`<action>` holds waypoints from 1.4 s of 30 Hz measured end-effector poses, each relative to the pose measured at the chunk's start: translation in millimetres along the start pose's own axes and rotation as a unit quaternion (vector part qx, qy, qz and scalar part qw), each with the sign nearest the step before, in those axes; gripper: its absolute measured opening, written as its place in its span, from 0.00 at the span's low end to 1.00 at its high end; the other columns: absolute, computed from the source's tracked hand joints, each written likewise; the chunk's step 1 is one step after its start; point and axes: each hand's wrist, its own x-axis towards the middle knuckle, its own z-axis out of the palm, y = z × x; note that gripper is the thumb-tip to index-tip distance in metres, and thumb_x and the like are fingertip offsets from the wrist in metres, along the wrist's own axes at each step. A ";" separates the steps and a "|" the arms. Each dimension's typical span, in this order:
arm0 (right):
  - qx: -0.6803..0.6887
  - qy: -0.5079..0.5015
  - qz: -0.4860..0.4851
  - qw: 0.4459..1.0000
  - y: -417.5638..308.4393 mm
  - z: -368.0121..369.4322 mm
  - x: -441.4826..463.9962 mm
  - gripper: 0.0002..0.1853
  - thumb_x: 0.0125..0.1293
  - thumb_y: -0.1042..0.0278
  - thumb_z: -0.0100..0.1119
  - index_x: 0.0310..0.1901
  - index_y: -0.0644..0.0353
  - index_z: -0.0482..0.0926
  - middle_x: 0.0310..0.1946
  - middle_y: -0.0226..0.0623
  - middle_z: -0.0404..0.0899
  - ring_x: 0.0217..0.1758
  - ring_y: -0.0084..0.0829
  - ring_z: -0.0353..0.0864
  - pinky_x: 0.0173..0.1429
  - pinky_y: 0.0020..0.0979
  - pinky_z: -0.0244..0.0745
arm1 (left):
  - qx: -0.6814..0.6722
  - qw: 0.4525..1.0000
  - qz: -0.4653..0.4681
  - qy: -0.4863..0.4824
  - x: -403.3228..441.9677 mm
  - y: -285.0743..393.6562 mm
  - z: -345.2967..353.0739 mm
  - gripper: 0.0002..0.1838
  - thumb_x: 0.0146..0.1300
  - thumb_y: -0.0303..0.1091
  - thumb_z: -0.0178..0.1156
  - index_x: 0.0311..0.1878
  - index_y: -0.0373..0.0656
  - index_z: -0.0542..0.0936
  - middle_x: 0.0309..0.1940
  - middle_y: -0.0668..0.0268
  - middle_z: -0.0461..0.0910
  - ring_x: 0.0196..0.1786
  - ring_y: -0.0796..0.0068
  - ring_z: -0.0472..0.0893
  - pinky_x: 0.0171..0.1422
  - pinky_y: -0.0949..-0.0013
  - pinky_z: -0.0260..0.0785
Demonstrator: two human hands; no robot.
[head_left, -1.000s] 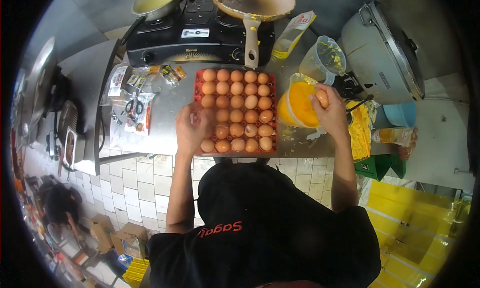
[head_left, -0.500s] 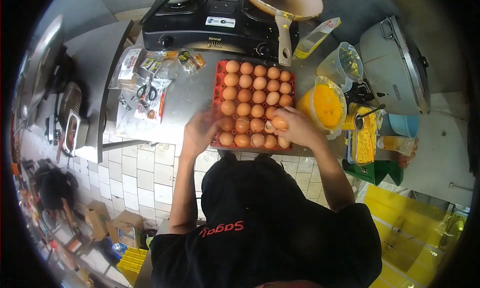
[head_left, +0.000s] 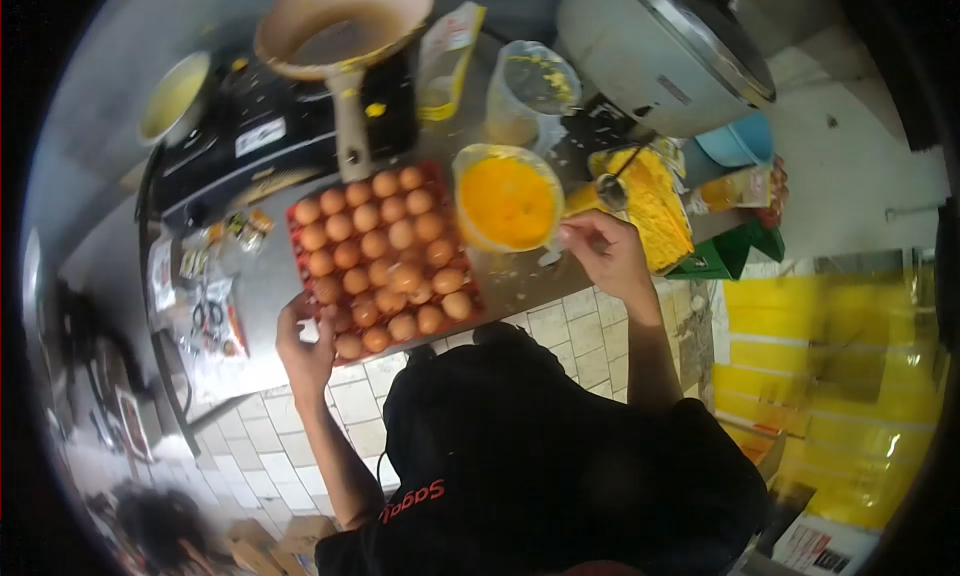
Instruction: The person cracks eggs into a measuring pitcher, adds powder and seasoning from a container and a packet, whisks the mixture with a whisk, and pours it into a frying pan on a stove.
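Observation:
My left hand point(head_left: 307, 344) is beside the near left corner of a red egg tray point(head_left: 296, 244), its thumb and fingers apart. Rows of brown eggs point(head_left: 373, 243) fill the tray, and one egg point(head_left: 406, 277) looks raised above the others. Right of the tray stands a clear plastic jug of orange-yellow egg point(head_left: 508, 204). My right hand point(head_left: 603, 251) is at the near right side of this jug, thumb and forefinger pinched at its edge. No egg shows in that hand.
Behind the tray are a black stove point(head_left: 225, 116) and a pan point(head_left: 345, 26). A second jug point(head_left: 530, 91), a large grey cooker point(head_left: 650, 56) and a container of yellow food point(head_left: 650, 211) stand right. Scissors point(head_left: 208, 316) and packets lie left. Tiled floor point(head_left: 365, 416) shows below.
The view has turned and shifted. My right hand went from the jug to the tray's eggs, then back to the jug's side; its egg is gone. My left hand moved outward to the tray's corner.

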 end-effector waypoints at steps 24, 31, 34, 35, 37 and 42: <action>-0.076 0.049 -0.170 0.981 127.0 -118.4 54.2 0.10 0.66 0.75 0.61 0.47 0.60 0.76 0.36 0.44 0.76 0.32 0.37 0.80 0.36 0.33 0.77 | -0.138 0.972 0.124 -0.142 -2.0 213.1 417.5 0.52 0.43 0.43 0.80 0.69 0.33 0.63 0.56 0.46 0.71 0.62 0.46 0.71 0.65 0.53 0.66; -0.089 0.131 -0.155 0.975 140.6 -99.7 43.0 0.10 0.61 0.78 0.60 0.44 0.55 0.76 0.32 0.43 0.73 0.35 0.47 0.77 0.36 0.44 0.74 | -0.123 0.975 0.183 -0.021 -19.6 215.2 436.0 0.44 0.43 0.46 0.80 0.61 0.37 0.69 0.52 0.49 0.73 0.57 0.47 0.70 0.58 0.51 0.66; -0.091 0.131 -0.129 0.979 136.0 -99.1 33.5 0.12 0.61 0.78 0.61 0.46 0.55 0.78 0.33 0.43 0.74 0.36 0.46 0.78 0.38 0.42 0.75 | -0.235 0.955 0.170 -0.061 -26.4 213.2 434.5 0.45 0.44 0.43 0.79 0.62 0.37 0.66 0.56 0.49 0.72 0.61 0.46 0.69 0.61 0.49 0.64; -0.091 0.129 -0.129 0.979 135.4 -98.8 31.0 0.13 0.60 0.78 0.61 0.47 0.55 0.79 0.33 0.43 0.74 0.36 0.45 0.78 0.38 0.41 0.75 | -0.269 0.950 0.131 -0.094 -26.6 213.3 435.4 0.45 0.43 0.43 0.79 0.62 0.38 0.66 0.56 0.49 0.72 0.60 0.46 0.69 0.61 0.48 0.64; -0.088 0.117 -0.135 0.980 131.3 -99.1 24.8 0.15 0.60 0.78 0.62 0.49 0.55 0.81 0.34 0.43 0.74 0.37 0.45 0.79 0.40 0.40 0.76 | -0.233 0.958 0.117 -0.116 -24.9 215.2 431.5 0.43 0.43 0.43 0.78 0.61 0.38 0.67 0.55 0.50 0.72 0.58 0.47 0.70 0.60 0.47 0.64; -0.042 0.042 -0.156 0.986 127.8 -103.0 16.1 0.15 0.62 0.78 0.61 0.51 0.55 0.83 0.41 0.46 0.79 0.44 0.46 0.81 0.44 0.38 0.78 | -0.123 0.969 0.173 -0.125 -19.9 198.2 450.6 0.39 0.44 0.41 0.74 0.60 0.38 0.69 0.50 0.51 0.74 0.49 0.48 0.73 0.52 0.51 0.69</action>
